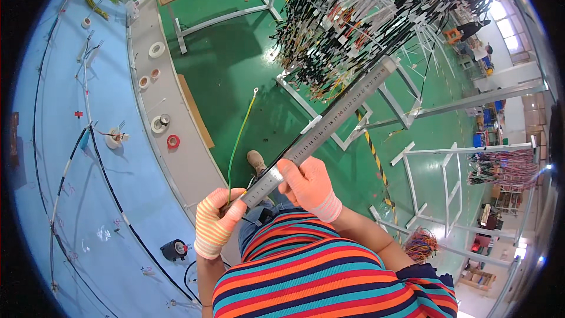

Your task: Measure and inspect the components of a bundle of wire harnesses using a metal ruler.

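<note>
A long steel ruler slants across the middle, from my left hand up to the far right. My left hand, in an orange-and-white striped glove, is closed on the ruler's near end. A yellow-green wire with a ring terminal at its free end rises from the same fingers. My right hand, in a similar glove, pinches the ruler farther up. A dark cable with a white sleeve runs along the ruler's left edge; its near end is hidden by my hands.
At left, a blue board carries a black cable harness and pegs. Tape rolls lie on its grey border. Dense wire bundles hang ahead right, near white metal frames. The floor is green.
</note>
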The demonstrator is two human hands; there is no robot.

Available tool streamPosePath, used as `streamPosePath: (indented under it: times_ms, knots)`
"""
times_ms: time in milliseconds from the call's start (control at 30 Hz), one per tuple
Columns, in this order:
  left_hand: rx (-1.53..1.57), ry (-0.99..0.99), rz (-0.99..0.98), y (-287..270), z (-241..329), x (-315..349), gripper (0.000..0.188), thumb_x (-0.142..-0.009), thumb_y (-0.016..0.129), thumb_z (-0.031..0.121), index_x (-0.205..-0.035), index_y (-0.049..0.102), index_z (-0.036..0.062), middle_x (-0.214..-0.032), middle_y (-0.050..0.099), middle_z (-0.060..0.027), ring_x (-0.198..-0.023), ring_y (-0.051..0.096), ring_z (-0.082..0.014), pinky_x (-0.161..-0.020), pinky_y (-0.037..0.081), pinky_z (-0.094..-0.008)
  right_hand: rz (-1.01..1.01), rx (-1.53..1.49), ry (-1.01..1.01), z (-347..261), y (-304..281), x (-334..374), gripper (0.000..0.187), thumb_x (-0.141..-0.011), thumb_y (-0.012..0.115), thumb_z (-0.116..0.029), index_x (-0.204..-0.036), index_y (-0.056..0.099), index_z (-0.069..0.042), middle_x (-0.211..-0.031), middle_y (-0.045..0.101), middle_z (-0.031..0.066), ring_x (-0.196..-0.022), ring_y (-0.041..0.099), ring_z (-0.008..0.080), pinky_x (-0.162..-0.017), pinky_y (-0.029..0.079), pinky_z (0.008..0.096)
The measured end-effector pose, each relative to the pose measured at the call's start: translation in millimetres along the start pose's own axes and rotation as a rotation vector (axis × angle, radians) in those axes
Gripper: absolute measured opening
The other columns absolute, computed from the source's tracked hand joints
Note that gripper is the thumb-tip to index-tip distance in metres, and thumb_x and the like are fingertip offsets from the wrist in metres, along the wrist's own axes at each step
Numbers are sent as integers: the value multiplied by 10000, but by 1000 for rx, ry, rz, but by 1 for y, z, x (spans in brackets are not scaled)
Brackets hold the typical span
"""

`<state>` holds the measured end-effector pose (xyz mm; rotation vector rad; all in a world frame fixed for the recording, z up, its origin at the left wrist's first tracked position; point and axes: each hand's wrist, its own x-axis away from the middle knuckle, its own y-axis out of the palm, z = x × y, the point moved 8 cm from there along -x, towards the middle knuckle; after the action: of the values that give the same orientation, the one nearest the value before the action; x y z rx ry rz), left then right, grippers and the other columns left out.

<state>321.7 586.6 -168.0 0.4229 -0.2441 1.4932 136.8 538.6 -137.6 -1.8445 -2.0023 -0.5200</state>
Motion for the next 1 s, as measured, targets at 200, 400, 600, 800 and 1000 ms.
streamPosePath:
  times_ms: [200, 400, 600, 800, 1000]
  knots:
    - [-10, 3, 2, 1, 2, 0, 196, -833, 680, 83, -1002, 682, -15, -775, 573, 14, -708, 527, -63, -637, 429, -218, -8, -6, -10, -2, 1, 1, 214, -952, 536, -190, -844, 570, -8, -558, 526, 28, -431, 434, 78, -397, 334, 251]
    - [-25, 8, 15, 0, 1, 2, 193, -833, 673, 80, -1003, 684, -10, -761, 565, 16, -692, 515, -61, -622, 416, -217, -17, 6, -3, -2, 1, 0, 229, -957, 531, -200, -851, 572, -1, -552, 520, 27, -423, 432, 79, -395, 336, 252]
    - [5, 11, 6, 2, -5, -9, 188, -821, 661, 40, -1001, 682, -8, -740, 553, 39, -667, 487, -48, -600, 382, -204, -56, 36, -279, -9, -5, 14, 165, -931, 526, -120, -877, 603, 15, -623, 577, 53, -464, 487, 90, -415, 366, 245]
    - [118, -69, -92, 6, -26, -19, 192, -818, 661, 102, -983, 680, 6, -765, 624, 6, -637, 496, -53, -582, 398, -210, -93, 186, -750, -17, -32, 49, 95, -867, 554, -8, -882, 634, 41, -669, 592, 103, -535, 539, 162, -489, 415, 288]
    - [213, -245, -369, 52, -77, -46, 267, -840, 658, 206, -989, 648, -16, -779, 623, -21, -611, 482, -47, -556, 378, -184, 100, 358, -872, -15, -83, 72, 65, -834, 578, -3, -862, 628, 27, -708, 603, 151, -583, 581, 274, -534, 450, 348]
